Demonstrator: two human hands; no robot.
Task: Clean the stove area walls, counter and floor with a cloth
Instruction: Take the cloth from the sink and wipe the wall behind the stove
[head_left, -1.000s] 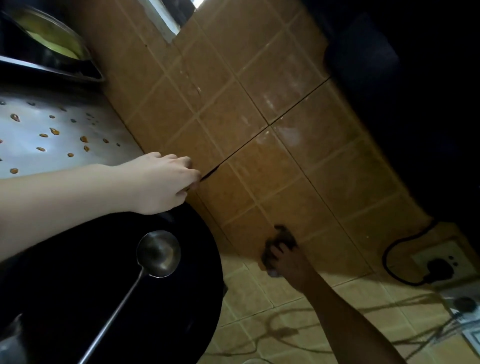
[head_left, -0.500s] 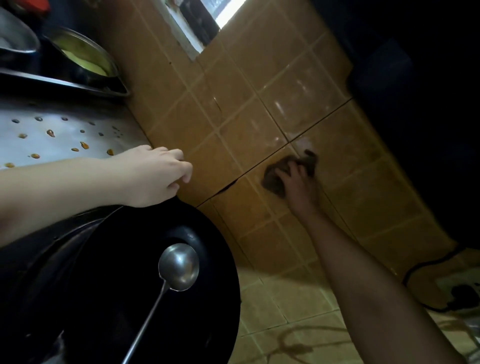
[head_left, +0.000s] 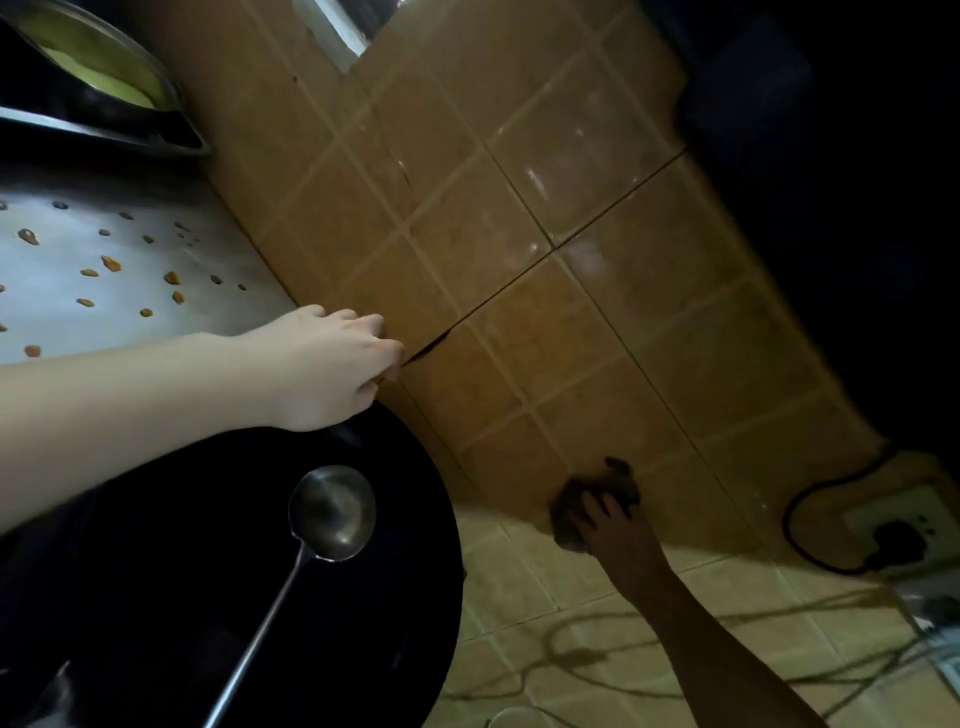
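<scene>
Under your right hand (head_left: 610, 525), fingers spread, one cloth (head_left: 597, 501) presses the tiled wall (head_left: 519, 218); your left hand (head_left: 332, 364), loosely curled, holds nothing.

wall tiles (head_left: 524, 218): glazed ceramic, glossy, streaked with pale smears. counter (head_left: 119, 270): brushed metal, dull sheen, spotted with orange residue. ladle (head_left: 332, 512): polished steel. wok (head_left: 249, 597): black, glossy. cloth (head_left: 571, 506): dark, crumpled fabric, matt.

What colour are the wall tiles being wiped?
Orange-brown wall tiles with pale grout lines, seen in the head view.
</scene>
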